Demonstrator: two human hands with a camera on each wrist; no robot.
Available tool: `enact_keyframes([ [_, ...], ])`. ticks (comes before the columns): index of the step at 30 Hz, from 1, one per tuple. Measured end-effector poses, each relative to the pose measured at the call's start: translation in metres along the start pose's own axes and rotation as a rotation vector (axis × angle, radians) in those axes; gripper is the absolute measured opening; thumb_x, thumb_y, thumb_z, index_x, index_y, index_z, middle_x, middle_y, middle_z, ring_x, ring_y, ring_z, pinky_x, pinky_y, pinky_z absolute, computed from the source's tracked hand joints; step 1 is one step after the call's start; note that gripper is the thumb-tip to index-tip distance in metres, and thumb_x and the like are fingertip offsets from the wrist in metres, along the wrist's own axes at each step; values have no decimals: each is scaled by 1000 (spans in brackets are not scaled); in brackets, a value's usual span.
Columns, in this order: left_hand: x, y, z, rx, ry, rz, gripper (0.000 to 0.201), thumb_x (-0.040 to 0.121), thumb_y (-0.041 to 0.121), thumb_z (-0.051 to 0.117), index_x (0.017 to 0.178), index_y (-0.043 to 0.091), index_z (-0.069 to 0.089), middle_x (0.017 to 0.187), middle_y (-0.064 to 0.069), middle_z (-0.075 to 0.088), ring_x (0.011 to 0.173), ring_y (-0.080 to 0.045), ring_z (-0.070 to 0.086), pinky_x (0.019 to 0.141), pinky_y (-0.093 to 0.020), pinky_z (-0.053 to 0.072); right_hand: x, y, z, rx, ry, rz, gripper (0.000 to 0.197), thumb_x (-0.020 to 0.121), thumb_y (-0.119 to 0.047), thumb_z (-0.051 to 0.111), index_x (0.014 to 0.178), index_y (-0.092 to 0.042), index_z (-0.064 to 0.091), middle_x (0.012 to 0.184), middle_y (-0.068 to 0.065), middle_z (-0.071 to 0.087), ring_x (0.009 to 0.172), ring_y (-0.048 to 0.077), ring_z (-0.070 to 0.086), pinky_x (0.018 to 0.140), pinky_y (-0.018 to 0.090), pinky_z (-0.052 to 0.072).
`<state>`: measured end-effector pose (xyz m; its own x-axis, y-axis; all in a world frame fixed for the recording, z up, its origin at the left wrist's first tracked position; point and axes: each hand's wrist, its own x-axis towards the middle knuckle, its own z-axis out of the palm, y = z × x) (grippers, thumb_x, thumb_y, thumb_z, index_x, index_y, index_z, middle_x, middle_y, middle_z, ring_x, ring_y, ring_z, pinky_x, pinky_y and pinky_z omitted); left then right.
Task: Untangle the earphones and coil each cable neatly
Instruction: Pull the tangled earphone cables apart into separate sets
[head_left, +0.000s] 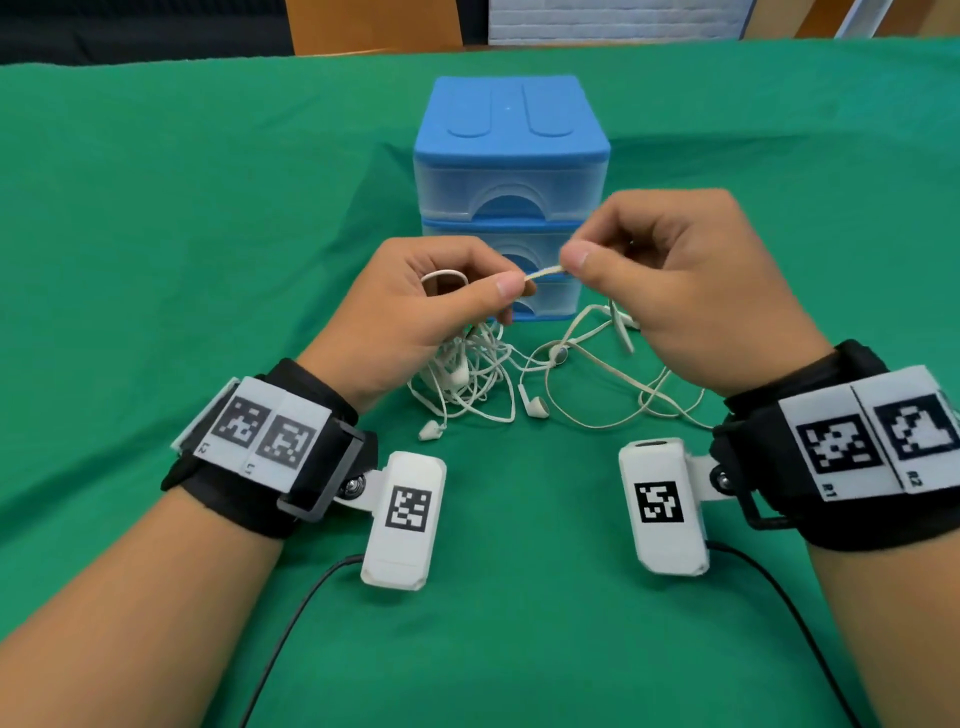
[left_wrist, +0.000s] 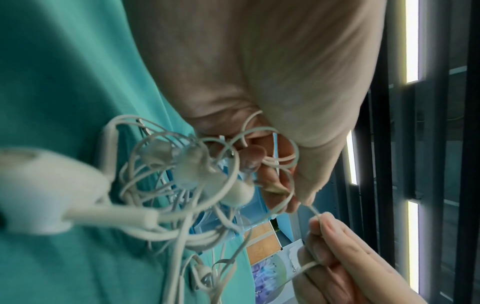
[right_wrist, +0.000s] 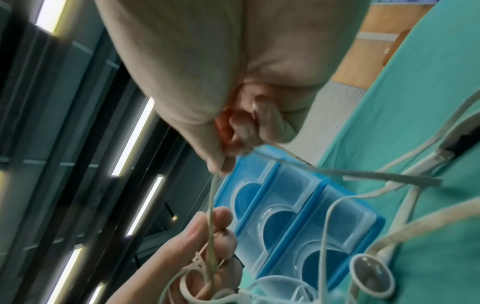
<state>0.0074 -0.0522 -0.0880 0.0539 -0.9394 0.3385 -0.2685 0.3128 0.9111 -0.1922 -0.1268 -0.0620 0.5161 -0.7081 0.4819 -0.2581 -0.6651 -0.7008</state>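
Observation:
White earphone cables hang in a tangled clump under my left hand, whose thumb and fingers pinch a cable with small loops wound round the fingers. My right hand pinches the same short taut strand a few centimetres to the right. In the right wrist view that strand runs down from my right fingers to my left ones. Earbuds and looser cable trail on the green cloth beneath both hands.
A small blue chest of clear drawers stands just behind my hands. Green cloth covers the table. Black leads run from the wrist cameras toward the near edge.

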Motion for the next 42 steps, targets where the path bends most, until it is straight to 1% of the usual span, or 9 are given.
enact_keyframes([
  [5,1,-2,-1,47,77,11,11,94,4,66,92,-4,73,70,-1,65,53,4,50,55,-5,35,7,10,-10,13,282,38,16,94,-24,63,79,-17,64,61,-10,48,53,7,39,52,23,32],
  [9,5,-7,-6,91,201,25,13,94,6,65,84,2,73,54,18,56,52,3,44,54,-9,33,7,15,-17,99,271,86,22,90,-29,64,68,-25,60,50,-14,46,50,6,36,54,27,31],
  [13,6,-7,-9,158,190,12,15,94,8,67,83,2,75,53,16,54,52,0,39,54,-11,31,4,15,-15,90,28,138,20,91,-21,69,71,-17,66,47,-15,47,46,2,36,51,17,31],
  [16,5,-6,-9,179,97,-22,14,92,12,70,82,6,77,65,-5,63,61,-7,44,58,-18,34,2,13,-15,33,-174,183,14,92,-17,71,80,-10,71,56,-12,51,48,1,39,52,16,34],
  [21,5,-7,-8,169,86,-67,14,93,13,70,84,5,77,60,5,56,56,-4,41,55,-16,33,7,-1,-7,-120,-514,225,14,90,-29,72,103,-26,76,66,-10,64,57,8,54,62,27,49],
  [25,5,-6,-8,161,88,-76,16,94,15,68,84,6,76,63,-5,55,56,-9,41,56,-23,35,11,-14,4,-494,-777,155,39,89,-41,71,127,-35,65,79,-13,64,76,4,60,73,23,45],
  [27,4,-6,-8,146,78,-84,16,94,16,68,85,6,76,68,-13,59,59,-14,44,59,-26,38,12,-15,8,-611,-830,140,36,89,-39,71,124,-34,64,77,-15,55,72,0,51,65,19,37],
  [33,4,-7,-8,117,47,-94,17,96,15,66,88,3,75,77,1,70,68,-4,57,68,-15,46,16,-3,2,-778,-761,177,8,89,-24,72,87,-22,65,71,-12,48,65,4,44,55,21,31],
  [42,3,-6,-8,24,-8,-54,24,96,22,56,105,9,74,100,-9,76,92,-10,67,74,-20,47,25,6,-19,-872,-568,344,10,88,-10,66,92,-18,70,69,-2,57,78,27,59,66,29,44],
])
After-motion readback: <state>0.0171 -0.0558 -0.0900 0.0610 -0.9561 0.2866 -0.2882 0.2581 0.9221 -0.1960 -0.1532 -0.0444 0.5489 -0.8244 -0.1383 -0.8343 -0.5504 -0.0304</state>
